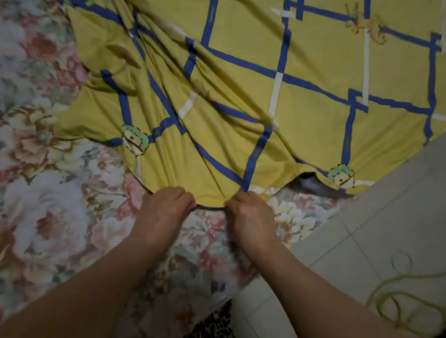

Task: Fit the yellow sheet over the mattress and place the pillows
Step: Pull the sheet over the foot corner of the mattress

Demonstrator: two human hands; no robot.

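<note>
Yellow sheet lies bunched across the floral mattress, its near hem gathered. Our left hand and right hand each grip that hem, close together. We judge fitting is underway; next, pull the hem over the mattress corner.

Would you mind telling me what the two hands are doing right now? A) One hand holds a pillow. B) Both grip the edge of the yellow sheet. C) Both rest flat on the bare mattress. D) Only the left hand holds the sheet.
B: the left hand and right hand each curl their fingers round the near edge of the yellow sheet, side by side over the floral mattress; no pillow is in view.
</note>
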